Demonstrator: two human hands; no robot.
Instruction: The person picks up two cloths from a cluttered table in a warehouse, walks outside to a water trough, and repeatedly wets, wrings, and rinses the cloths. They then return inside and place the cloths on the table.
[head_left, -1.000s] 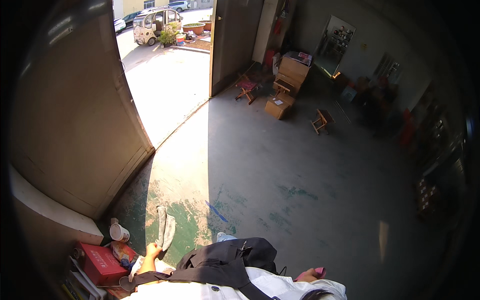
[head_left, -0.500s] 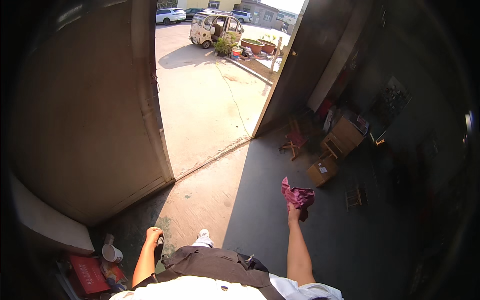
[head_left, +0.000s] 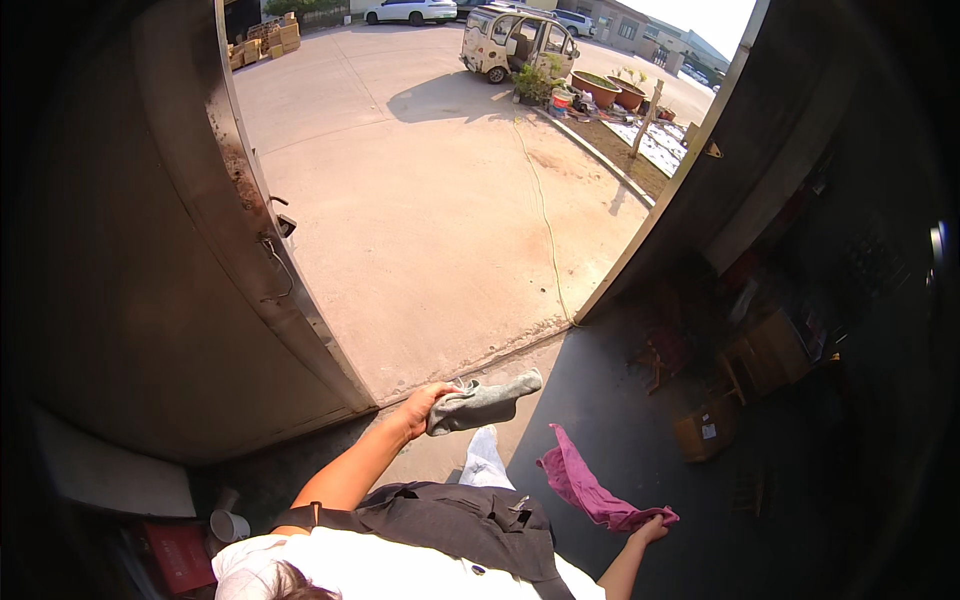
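My left hand [head_left: 424,408] is closed on one end of a grey-green cloth [head_left: 486,400], which swings out to the right in front of me. Lower on the right, my right hand [head_left: 652,529] grips the end of a pink cloth [head_left: 590,487] that trails up and to the left. A gap separates the two cloths. Between them, my leg in pale trousers [head_left: 486,458] steps forward below the dark apron [head_left: 450,515].
A large door leaf [head_left: 150,250] stands on the left, another dark leaf [head_left: 700,170] on the right. Cardboard boxes [head_left: 705,430] and a stool [head_left: 662,350] sit at the right. Outside, a yellow cord [head_left: 545,215] runs along the paving towards a small three-wheeler [head_left: 515,45].
My left hand has risen forward, bringing the grey-green cloth into view. My right hand has dropped back and the pink cloth has spread out. The doorway is nearer.
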